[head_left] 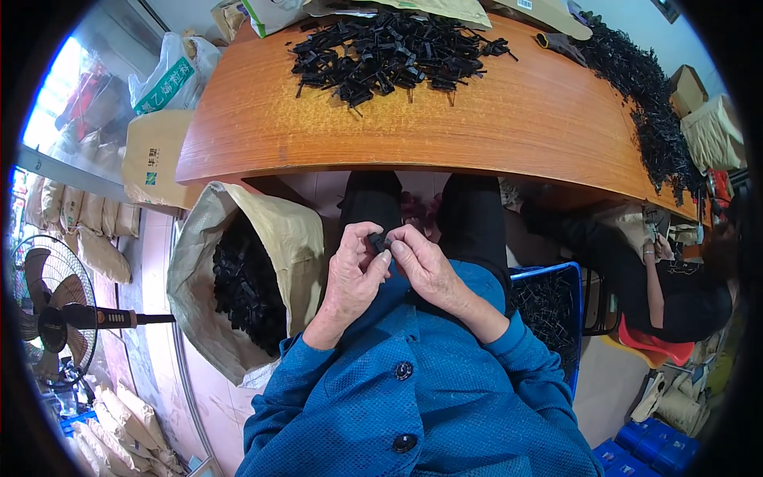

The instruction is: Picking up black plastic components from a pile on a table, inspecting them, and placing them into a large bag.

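Two hands (pixel 393 266) pinching black clip (pixel 378 241)

**The long orange-brown wooden table and its load**

I see the table (pixel 413 131) bearing a loose heap of small black plastic parts (pixel 393 56) at its far middle. Right of that heap, a longer band of the same black pieces (pixel 648 111) runs along the table's right edge. Behind the heap lie tan paper sacks (pixel 445 9).
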